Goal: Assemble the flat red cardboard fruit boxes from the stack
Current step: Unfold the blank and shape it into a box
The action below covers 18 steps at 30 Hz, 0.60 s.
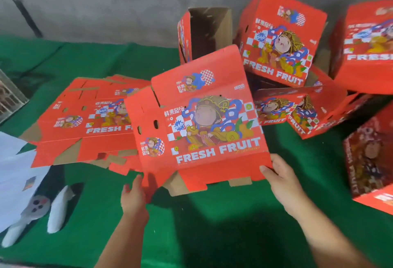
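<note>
Here, the stack of flat boxes [89, 116] lies at the left on the green cloth [223, 214]. Just right of it, the left hand [134, 195] holds the lower left corner of one lifted box [204, 118], though its finger state is unclear. The right hand [280, 180] pinches the lower right flap, probably to open it, and finished boxes [282, 40] pile up at the right.

Red box blank [208, 118] — flat, tilted

We are noting the flat box stack [85, 116] lying left on the mat [212, 214]; the unfolded box [204, 123] is overlapping its right edge. Assembled boxes [280, 40] are piling behind and right. Socked feet [57, 210] are resting front left.
</note>
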Available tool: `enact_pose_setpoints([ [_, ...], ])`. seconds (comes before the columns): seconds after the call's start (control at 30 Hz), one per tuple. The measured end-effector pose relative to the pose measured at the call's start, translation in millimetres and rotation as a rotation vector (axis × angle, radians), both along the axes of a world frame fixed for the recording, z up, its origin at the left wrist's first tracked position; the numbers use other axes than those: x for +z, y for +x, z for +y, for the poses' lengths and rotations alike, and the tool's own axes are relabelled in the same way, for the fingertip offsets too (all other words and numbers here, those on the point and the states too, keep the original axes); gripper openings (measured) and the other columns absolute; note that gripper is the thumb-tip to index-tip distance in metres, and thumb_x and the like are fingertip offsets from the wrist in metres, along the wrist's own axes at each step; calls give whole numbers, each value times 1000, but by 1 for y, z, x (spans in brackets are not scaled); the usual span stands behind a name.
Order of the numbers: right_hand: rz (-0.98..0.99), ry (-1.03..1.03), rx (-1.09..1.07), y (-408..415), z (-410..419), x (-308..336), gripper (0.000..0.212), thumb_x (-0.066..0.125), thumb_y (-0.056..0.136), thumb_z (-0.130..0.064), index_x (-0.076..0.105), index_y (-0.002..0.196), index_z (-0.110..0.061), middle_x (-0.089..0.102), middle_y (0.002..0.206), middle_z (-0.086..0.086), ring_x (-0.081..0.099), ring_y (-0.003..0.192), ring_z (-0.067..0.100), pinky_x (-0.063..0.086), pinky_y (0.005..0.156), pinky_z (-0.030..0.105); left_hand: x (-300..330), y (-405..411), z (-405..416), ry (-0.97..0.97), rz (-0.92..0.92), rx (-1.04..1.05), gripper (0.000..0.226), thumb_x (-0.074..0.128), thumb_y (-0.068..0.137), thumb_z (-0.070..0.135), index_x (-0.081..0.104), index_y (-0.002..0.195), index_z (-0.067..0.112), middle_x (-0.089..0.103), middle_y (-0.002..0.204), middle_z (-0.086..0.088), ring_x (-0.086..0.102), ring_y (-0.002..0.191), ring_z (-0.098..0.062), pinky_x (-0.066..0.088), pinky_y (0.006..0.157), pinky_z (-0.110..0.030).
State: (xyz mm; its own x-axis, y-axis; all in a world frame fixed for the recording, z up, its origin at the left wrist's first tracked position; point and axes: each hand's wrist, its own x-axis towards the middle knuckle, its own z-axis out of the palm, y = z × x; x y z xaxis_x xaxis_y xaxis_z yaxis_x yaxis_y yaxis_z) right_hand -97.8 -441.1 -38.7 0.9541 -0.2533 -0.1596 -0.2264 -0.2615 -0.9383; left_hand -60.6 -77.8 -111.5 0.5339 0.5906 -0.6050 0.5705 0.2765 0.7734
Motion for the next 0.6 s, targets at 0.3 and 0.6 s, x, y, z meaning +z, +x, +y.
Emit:
enact_pose_setpoints([
  [0.3,123,64,-373,-39,-60,-20,37,52,100,-4,66,120,-32,72,119,3,67,116,31,54,101,53,16,-15,-70,54,-26,-533,45,58,67,65,63,59,20,63,56,1,49,57,-24,36,63,-37],
  [0.6,153,58,-428,-65,-83,-4,21,70,96,-43,73,117,-41,77,104,-13,72,101,9,53,85,24,34,-6,-93,-488,60,-813,31,59,100,46,68,107,17,45,61,2,63,61,-14,52,59,-25],
])
